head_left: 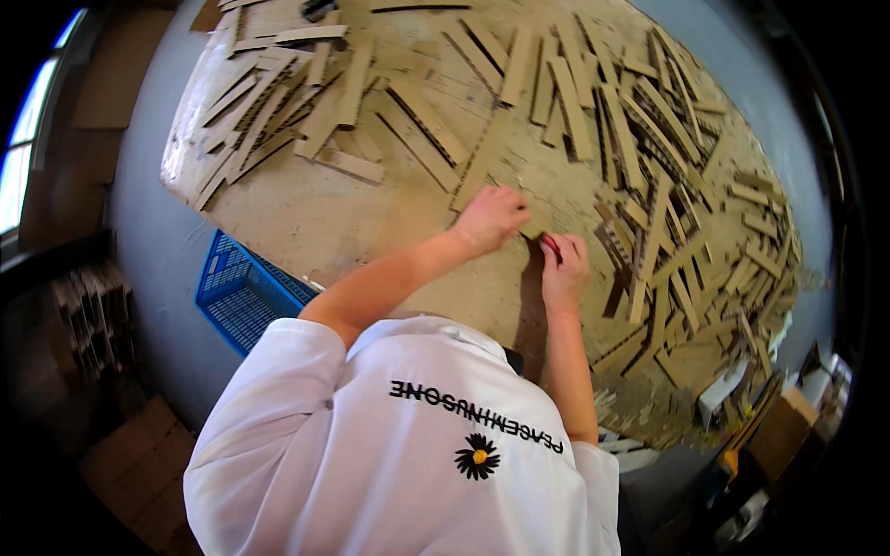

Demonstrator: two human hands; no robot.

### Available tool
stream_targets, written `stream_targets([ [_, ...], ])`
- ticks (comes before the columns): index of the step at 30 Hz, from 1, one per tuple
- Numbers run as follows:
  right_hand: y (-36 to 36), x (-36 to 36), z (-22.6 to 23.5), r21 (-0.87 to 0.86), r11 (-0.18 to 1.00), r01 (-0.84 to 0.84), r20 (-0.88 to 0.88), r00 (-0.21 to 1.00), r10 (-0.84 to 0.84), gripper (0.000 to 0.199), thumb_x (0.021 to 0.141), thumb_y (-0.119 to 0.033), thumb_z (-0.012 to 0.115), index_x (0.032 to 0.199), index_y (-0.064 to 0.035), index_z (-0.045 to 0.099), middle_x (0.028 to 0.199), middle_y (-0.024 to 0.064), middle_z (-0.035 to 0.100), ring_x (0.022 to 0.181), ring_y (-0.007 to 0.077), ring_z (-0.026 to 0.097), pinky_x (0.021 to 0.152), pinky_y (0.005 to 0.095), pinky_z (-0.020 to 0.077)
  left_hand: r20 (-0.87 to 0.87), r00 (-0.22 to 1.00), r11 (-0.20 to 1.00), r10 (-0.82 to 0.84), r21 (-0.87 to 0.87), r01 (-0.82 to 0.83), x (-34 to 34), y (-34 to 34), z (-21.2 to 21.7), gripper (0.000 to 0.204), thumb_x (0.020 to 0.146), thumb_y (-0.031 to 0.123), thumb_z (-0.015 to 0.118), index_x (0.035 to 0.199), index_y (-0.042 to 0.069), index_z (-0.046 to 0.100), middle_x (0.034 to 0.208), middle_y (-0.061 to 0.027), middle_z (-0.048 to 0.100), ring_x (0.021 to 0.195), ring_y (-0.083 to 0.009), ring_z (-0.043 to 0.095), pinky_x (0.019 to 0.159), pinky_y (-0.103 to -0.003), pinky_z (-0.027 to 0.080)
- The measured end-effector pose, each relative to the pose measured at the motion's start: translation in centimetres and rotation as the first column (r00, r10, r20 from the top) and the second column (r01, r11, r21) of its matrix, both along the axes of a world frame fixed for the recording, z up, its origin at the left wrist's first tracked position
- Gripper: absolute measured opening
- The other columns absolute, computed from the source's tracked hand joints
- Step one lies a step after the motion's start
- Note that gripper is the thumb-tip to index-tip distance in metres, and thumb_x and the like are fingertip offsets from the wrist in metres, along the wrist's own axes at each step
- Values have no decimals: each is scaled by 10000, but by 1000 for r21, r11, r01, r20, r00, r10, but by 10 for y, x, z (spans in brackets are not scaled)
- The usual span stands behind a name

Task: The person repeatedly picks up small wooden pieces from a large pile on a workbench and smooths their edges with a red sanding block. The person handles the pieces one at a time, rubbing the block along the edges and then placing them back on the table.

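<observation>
My right hand is closed on a small red object, perhaps a tool handle; its exact kind does not show. Just left of it, my left hand has its fingers curled down near the table top, and whatever they grip, if anything, is hidden under them. A long cardboard strip with a corrugated edge lies just beyond the left hand, reaching away from me. Two more cardboard strips lie side by side, a little further left.
The worn tan table carries heaps of loose cardboard strips: one pile at the far left, a larger pile along the right. A blue plastic crate stands by the near left edge. A cardboard box sits at the lower right.
</observation>
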State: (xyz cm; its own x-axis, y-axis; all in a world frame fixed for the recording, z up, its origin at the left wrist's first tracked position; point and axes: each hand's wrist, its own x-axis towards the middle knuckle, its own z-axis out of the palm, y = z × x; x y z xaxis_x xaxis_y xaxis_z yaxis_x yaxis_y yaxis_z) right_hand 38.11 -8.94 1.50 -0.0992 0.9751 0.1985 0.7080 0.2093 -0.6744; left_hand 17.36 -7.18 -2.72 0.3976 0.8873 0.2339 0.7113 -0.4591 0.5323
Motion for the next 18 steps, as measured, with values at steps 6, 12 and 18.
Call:
stream_targets([
  [6,-4,0,-5,-22,999,28,3,1000,-28,141,860,-111,820,991,-119,769,1021,92,697,897,296,708,769,372,567,53,997,999,-49,15,48,-13,0,0,457,763,138,825,1195,111,679,1259,-77,652,1232,-302,599,1014,-454,467],
  [12,-2,5,-6,41,999,14,46,999,-16,140,863,-147,830,992,-148,775,1037,73,719,865,298,721,745,376,574,158,982,995,-101,11,100,-15,-1,-12,481,786,126,811,1242,90,662,1289,-77,646,1233,-315,605,1025,-461,480],
  [18,-4,2,-5,-14,999,51,63,997,-51,145,849,-159,837,978,-177,772,1063,34,724,829,310,724,714,381,567,82,993,993,-85,89,77,-30,-10,25,467,810,114,792,1253,53,657,1295,-100,645,1275,-335,573,1048,-474,473],
])
